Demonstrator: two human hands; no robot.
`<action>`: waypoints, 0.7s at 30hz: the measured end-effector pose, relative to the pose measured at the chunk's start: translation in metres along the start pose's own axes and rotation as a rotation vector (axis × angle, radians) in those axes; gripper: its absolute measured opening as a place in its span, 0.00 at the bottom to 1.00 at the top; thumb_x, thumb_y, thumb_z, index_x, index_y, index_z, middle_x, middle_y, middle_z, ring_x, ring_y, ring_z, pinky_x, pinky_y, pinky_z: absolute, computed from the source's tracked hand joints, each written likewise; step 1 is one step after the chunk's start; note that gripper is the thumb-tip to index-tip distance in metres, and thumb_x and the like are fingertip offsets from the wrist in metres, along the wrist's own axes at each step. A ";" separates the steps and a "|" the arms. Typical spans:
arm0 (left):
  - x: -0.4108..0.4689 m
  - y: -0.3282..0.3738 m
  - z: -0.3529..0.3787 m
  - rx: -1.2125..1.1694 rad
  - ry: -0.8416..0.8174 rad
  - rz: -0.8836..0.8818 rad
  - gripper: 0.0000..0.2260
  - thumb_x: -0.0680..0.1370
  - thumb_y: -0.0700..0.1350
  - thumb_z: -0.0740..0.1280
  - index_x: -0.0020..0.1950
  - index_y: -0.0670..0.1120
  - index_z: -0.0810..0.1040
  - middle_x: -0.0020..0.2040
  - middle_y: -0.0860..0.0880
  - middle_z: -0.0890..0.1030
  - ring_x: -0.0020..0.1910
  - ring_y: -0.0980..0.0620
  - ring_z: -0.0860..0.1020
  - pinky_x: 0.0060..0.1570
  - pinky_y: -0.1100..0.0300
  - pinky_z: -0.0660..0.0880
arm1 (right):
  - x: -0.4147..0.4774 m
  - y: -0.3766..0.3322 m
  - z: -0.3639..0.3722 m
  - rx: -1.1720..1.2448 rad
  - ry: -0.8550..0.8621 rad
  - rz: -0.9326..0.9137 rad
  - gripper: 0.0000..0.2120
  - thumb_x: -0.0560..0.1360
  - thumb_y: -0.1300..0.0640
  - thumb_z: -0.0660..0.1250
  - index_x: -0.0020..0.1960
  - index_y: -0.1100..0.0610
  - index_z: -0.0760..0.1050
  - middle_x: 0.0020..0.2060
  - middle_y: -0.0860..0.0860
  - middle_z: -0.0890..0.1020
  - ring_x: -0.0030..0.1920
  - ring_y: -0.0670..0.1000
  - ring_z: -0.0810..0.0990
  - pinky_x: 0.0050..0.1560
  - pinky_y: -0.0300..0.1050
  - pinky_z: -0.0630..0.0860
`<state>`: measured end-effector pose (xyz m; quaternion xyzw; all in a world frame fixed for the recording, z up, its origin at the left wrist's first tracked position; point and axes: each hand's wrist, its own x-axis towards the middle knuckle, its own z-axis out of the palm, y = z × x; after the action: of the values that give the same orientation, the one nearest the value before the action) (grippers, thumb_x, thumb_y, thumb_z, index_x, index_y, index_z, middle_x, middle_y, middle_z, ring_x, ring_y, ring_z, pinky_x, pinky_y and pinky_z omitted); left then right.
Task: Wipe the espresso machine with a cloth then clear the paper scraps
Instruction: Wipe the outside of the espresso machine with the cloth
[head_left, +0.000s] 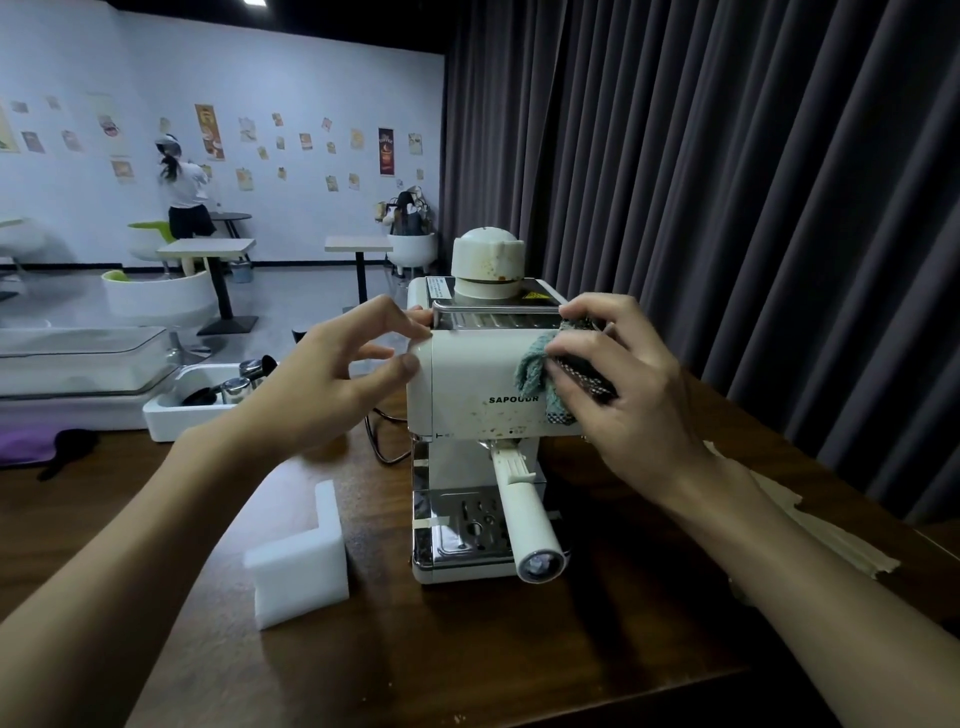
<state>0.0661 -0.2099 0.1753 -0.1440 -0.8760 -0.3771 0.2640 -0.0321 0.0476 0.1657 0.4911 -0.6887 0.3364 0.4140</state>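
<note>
A cream espresso machine (467, 384) stands on the dark wooden table, with brown stains along the lower edge of its front panel. My right hand (618, 374) grips a teal and checked cloth (540, 364) and presses it against the machine's upper right front corner. My left hand (358, 364) steadies the machine's upper left corner, fingertips on the top edge and thumb on the front. Torn paper scraps (831, 535) lie on the table to the right of the machine, partly hidden behind my right forearm.
A white foam L-shaped block (301, 566) sits left of the machine. A white tray (171, 410) with metal cups stands at the back left, beside a glass display case (78, 358). A dark curtain (727, 182) hangs behind. A person stands far off by the wall.
</note>
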 end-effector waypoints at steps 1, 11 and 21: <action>0.000 0.001 0.000 0.001 0.001 0.003 0.09 0.76 0.59 0.64 0.54 0.60 0.75 0.67 0.60 0.77 0.69 0.60 0.73 0.68 0.48 0.74 | -0.001 0.001 -0.001 -0.004 -0.010 0.008 0.08 0.75 0.60 0.71 0.51 0.64 0.80 0.57 0.59 0.76 0.56 0.52 0.77 0.56 0.44 0.77; -0.001 0.001 0.000 0.016 0.003 0.016 0.08 0.76 0.58 0.63 0.53 0.60 0.75 0.66 0.60 0.77 0.69 0.61 0.74 0.67 0.48 0.74 | -0.013 -0.007 -0.004 0.068 -0.057 0.084 0.17 0.80 0.53 0.61 0.57 0.65 0.80 0.62 0.59 0.74 0.66 0.52 0.71 0.68 0.39 0.66; 0.000 0.000 0.000 0.014 -0.002 0.018 0.07 0.76 0.58 0.64 0.53 0.63 0.75 0.67 0.56 0.78 0.69 0.59 0.74 0.68 0.47 0.74 | -0.013 0.005 -0.003 -0.047 -0.095 -0.012 0.17 0.71 0.61 0.75 0.58 0.65 0.79 0.59 0.59 0.76 0.61 0.57 0.76 0.63 0.53 0.74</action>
<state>0.0659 -0.2102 0.1755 -0.1501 -0.8776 -0.3683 0.2675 -0.0343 0.0564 0.1553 0.5006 -0.7123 0.2939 0.3944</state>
